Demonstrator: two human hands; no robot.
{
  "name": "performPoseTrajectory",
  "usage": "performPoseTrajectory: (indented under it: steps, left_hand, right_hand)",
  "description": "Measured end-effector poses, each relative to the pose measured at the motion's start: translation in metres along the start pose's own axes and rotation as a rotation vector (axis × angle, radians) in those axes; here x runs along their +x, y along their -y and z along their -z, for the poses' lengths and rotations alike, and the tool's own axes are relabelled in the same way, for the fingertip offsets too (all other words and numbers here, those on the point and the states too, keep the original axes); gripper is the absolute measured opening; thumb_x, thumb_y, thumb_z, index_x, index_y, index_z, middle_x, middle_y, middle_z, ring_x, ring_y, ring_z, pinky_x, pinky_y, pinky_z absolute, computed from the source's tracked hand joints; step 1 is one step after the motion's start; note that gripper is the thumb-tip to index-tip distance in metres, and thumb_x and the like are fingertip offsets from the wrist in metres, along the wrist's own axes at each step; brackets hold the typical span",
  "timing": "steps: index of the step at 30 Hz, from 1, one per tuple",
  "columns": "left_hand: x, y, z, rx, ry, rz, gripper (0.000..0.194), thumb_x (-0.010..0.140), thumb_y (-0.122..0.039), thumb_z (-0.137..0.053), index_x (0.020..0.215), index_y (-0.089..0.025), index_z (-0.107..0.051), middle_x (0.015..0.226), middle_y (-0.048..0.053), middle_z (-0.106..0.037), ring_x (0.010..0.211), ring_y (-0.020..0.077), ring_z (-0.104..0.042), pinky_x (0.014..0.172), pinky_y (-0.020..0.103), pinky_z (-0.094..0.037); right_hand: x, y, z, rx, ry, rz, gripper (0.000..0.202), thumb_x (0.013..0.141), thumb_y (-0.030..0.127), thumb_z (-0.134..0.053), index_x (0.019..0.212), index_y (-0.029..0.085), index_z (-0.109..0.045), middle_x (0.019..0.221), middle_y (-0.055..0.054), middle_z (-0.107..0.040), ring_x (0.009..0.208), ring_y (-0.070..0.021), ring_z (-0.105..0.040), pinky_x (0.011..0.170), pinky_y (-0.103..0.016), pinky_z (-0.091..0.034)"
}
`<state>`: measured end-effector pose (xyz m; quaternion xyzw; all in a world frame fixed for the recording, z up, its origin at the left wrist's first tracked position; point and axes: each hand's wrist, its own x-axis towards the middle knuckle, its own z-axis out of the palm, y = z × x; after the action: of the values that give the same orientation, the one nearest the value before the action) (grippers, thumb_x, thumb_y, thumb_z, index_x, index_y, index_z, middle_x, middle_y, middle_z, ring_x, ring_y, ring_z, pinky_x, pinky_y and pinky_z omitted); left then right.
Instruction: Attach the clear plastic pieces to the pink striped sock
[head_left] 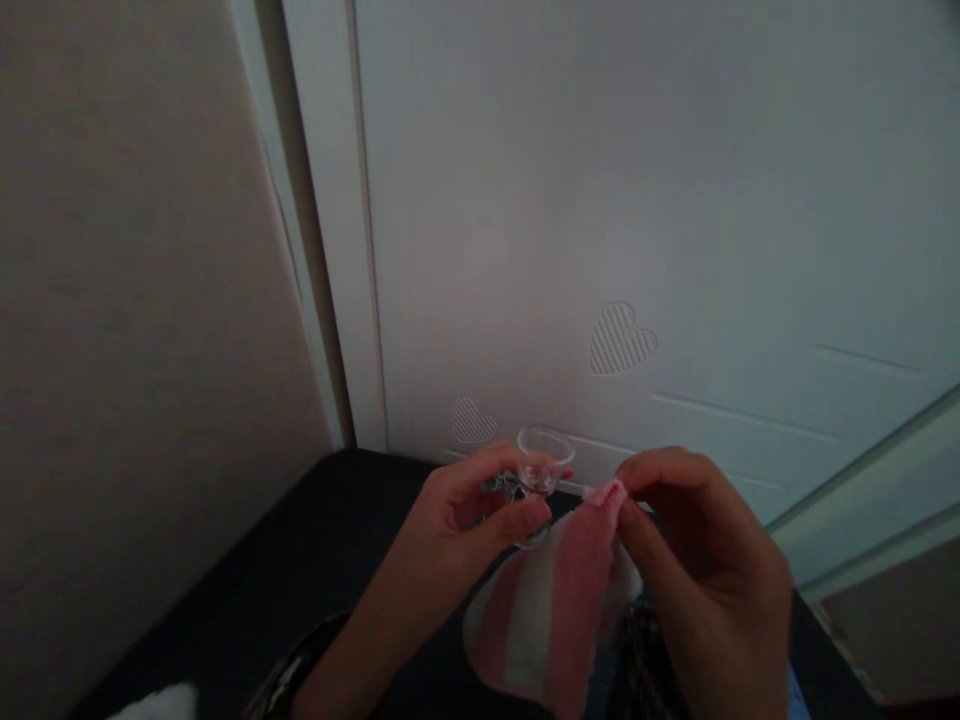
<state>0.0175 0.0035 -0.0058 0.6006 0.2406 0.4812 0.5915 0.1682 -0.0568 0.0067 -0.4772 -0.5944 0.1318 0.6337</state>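
Observation:
Between the thumb and fingers of my left hand (480, 510) is a small clear glass cup (545, 448), its round rim facing up. Part of the cup's lower body is hidden by the fingers. My right hand (701, 560) pinches the top corner of a pink and white striped cloth (551, 600). The cloth hangs down below both hands, just to the right of the cup. I cannot tell whether the pinched corner touches the glass.
A dark tabletop (315, 560) lies beneath the hands. Behind it stands a white panel (487, 200) with embossed hearts. A plain wall (142, 300) rises on the left. Something white (161, 703) shows at the lower left edge.

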Motion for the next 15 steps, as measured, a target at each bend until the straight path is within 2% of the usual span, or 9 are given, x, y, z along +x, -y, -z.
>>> performPoseTrajectory:
  steps: [3,10,12,15]
  left_hand:
    - [0.0003,0.0012,0.0032,0.125,0.069,-0.023,0.021,0.082,-0.027,-0.064,0.102,-0.027,-0.072,0.097,0.003,-0.066,0.083,0.0157,-0.059,0.062,0.019,-0.046]
    - [-0.0015,0.0048,0.0058,0.326,0.078,-0.15,0.032,0.089,-0.025,-0.051,0.118,-0.03,-0.064,0.094,0.004,-0.057,0.081,0.0162,-0.054,0.062,0.022,-0.044]
    - [-0.0014,0.0051,0.0063,0.353,0.091,-0.169,0.032,0.088,-0.025,-0.054,0.118,-0.031,-0.064,0.093,0.004,-0.057,0.081,0.0159,-0.054,0.063,0.023,-0.043]
    - [-0.0007,0.0054,0.0067,0.38,0.112,-0.178,0.03,0.085,-0.024,-0.06,0.114,-0.031,-0.067,0.089,0.002,-0.058,0.081,0.0155,-0.054,0.067,0.023,-0.042]
  right_hand:
    - [-0.0023,-0.0013,0.0004,0.008,-0.011,0.006,0.016,0.084,0.011,-0.058,0.088,0.027,-0.061,0.082,0.004,-0.059,0.074,-0.0094,-0.057,0.062,-0.018,-0.045]
    - [-0.0044,-0.0039,0.0013,0.006,-0.124,0.019,0.017,0.084,0.01,-0.059,0.09,0.026,-0.063,0.084,0.002,-0.061,0.075,-0.0113,-0.058,0.063,-0.019,-0.047]
    - [-0.0035,-0.004,0.0003,0.005,-0.112,0.005,0.016,0.084,0.011,-0.059,0.09,0.026,-0.062,0.084,0.002,-0.062,0.076,-0.0115,-0.058,0.064,-0.02,-0.047]
    - [-0.0016,-0.0039,-0.0013,-0.005,-0.03,-0.023,0.013,0.086,0.013,-0.058,0.087,0.025,-0.06,0.081,0.003,-0.06,0.074,-0.0107,-0.058,0.064,-0.02,-0.046]
